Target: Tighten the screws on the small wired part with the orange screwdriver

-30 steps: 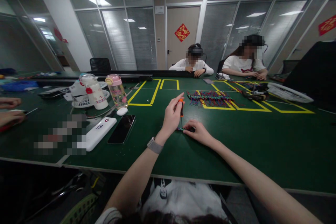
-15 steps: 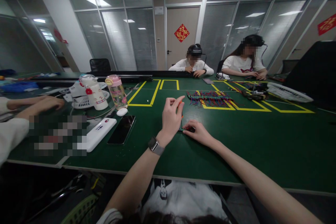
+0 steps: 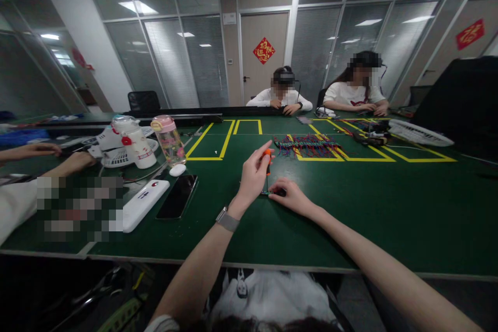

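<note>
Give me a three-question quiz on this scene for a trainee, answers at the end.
1. Which hand holds the screwdriver?
2. True or false: the black phone lies flat on the green table.
3. What lies on the table beyond the right hand? (a) a hammer (b) a spread of coloured wires (c) a keyboard

Key:
1. The left hand
2. True
3. b

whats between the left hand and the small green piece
The screwdriver: in the head view its thin shaft runs from the left hand down toward the small green piece. Whether the tip touches it is too small to tell.
</note>
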The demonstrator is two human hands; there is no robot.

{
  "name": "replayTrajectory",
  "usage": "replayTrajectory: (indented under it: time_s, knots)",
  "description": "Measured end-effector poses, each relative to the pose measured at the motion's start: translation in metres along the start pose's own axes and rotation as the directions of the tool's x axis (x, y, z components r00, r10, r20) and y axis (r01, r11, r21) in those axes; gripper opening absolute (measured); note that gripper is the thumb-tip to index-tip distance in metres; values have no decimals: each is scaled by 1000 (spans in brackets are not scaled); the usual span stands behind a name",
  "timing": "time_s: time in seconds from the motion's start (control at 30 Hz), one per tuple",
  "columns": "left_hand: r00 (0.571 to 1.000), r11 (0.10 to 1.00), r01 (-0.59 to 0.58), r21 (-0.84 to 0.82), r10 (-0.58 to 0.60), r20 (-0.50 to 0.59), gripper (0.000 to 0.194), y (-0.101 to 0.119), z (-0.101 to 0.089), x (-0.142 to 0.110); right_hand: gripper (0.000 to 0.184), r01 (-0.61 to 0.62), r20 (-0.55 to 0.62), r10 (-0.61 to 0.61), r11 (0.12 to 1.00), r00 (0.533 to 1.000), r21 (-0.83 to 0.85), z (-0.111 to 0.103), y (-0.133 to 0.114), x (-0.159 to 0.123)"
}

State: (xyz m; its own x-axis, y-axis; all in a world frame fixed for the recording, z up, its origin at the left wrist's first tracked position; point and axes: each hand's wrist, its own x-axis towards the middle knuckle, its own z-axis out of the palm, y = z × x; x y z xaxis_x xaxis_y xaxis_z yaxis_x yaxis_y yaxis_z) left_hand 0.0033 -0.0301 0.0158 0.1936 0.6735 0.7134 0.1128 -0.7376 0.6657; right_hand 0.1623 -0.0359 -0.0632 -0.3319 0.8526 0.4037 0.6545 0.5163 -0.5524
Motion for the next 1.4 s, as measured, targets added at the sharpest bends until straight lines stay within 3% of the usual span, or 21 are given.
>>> replayTrajectory:
  time_s: [0.13,0.2,0.37,0.53,0.6,0.7,0.9,1.03,1.1,1.23,1.4]
  knots:
    - [989,967,-19,256,56,-137,27,1,-1,-1,8,-3,0,3,1000,1000,9,1,1,0]
    - [984,944,-40,327,94,-152,29,3,-2,-2,8,0,1,0,1000,1000,12,1,1,0]
    - [996,989,-61,132,69,-57,32,2,-1,-1,8,9,-2,-9,1000,1000,9,1,1,0]
    - [958,900,26,435,102,-268,27,1,-4,-1,8,9,1,-9,1000,1000,-8,1,1,0]
    - [969,912,-16,410,115,-217,29,2,-4,-1,8,9,2,-9,1000,1000,-10,0,1,0]
    - [992,976,-57,212,79,-97,35,4,-3,-1,8,2,2,-2,1000,1000,-7,0,0,0]
    - [970,952,11,306,65,-236,21,4,-3,0,8,2,6,-2,1000,1000,-7,0,-1,0]
    - [998,1000,8,29,-6,-67,35,-1,-2,1,9,-10,12,11,1000,1000,-12,0,0,0]
    - [998,996,2,85,3,-68,32,-1,-2,1,9,-15,11,15,1000,1000,-16,1,0,0]
    - [979,923,-16,384,94,-183,29,3,-2,-1,9,-10,8,10,1000,1000,-3,1,0,0]
    - [999,994,-42,101,43,-2,39,1,0,-1,9,-2,10,2,1000,1000,1,0,0,0]
